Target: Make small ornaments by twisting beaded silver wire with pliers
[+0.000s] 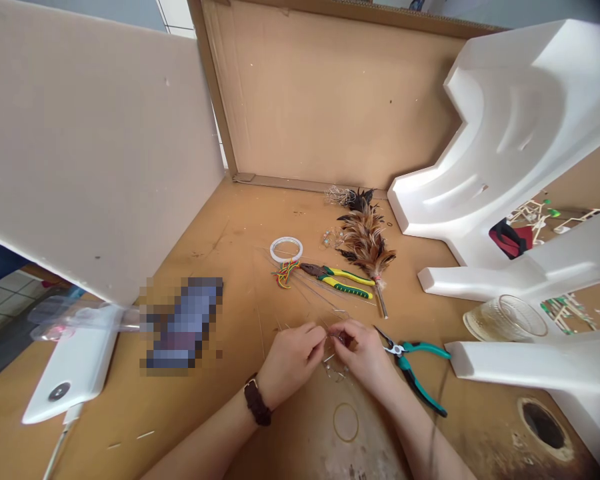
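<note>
My left hand [294,357] and my right hand [363,353] meet fingertip to fingertip low over the table, both closed in a pinch. Between them is a thin wire with small pale beads [336,371], its beaded loop showing just below my fingers. How the wire runs inside the pinch is hidden. Open teal-handled pliers [404,350] lie beside my right hand. Beyond my hands are yellow-and-green pliers [337,277], a white ring-shaped roll [286,249], a bunch of coloured threads [286,272] and loose fine wires.
A feather duster [366,240] and tangled silver wire [339,195] lie farther back. White foam pieces [510,133] and a glass cup [505,320] stand right, near a hole [544,425]. A white power bank [70,363] and a blurred phone [185,323] are left. A rubber band [346,422] lies in front.
</note>
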Demonstrator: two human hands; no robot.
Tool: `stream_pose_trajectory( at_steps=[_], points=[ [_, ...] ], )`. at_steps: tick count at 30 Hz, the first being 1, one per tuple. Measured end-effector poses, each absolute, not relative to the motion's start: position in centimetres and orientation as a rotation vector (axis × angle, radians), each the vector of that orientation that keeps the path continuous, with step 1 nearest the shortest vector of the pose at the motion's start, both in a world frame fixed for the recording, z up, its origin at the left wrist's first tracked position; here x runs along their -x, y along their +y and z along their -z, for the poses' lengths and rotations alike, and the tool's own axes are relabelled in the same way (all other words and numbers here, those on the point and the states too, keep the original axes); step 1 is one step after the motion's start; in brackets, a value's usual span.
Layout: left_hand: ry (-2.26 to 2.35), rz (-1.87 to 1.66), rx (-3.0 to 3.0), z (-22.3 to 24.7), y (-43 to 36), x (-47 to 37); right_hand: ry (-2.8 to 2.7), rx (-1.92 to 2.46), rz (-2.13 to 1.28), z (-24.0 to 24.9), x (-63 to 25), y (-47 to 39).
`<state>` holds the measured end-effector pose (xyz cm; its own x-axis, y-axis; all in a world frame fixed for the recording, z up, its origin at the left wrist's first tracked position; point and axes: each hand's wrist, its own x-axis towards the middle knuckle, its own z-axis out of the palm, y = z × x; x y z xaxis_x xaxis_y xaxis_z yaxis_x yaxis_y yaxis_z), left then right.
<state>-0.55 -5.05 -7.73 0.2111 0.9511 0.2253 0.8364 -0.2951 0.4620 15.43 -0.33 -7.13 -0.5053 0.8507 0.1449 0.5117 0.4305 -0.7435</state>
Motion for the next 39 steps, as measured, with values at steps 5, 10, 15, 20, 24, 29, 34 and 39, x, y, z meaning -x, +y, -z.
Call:
stream_pose_trajectory(
  at_steps=[5,10,15,20,24,29,34,39],
  points=[
    [1.625,-0.795,-2.06,7.4,-5.0,0.6,-2.14,1.143,-0.92,7.0,-15.6,-0.2],
    [1.507,-1.083,-1.547,6.9,-4.8,0.7,-1.99,1.175,-1.101,7.3,-15.5,-0.2],
    [1.195,-1.239,-1.102,7.0,-4.3,0.6,-1.85,1.201,-1.334,8.0,-15.0,-0.5],
    [0.923,-1.286,-0.642,7.5,-4.1,0.2,-1.805,1.161,-1.318,8.3,-14.7,-0.7],
    [0.843,-1.316,-0.596,7.4,-4.1,0.1,-1.799,1.15,-1.328,8.0,-14.5,-0.8],
    [0.845,-1.326,-0.597,7.4,-4.2,0.1,-1.809,1.124,-1.359,7.3,-14.5,-0.9],
    [0.872,-1.321,-0.579,7.4,-4.2,0.3,-1.89,1.072,-1.259,6.7,-14.5,-0.9],
    [0.899,-1.35,-0.637,7.2,-4.3,0.1,-1.93,1.058,-1.177,6.9,-14.6,-0.9]
  ],
)
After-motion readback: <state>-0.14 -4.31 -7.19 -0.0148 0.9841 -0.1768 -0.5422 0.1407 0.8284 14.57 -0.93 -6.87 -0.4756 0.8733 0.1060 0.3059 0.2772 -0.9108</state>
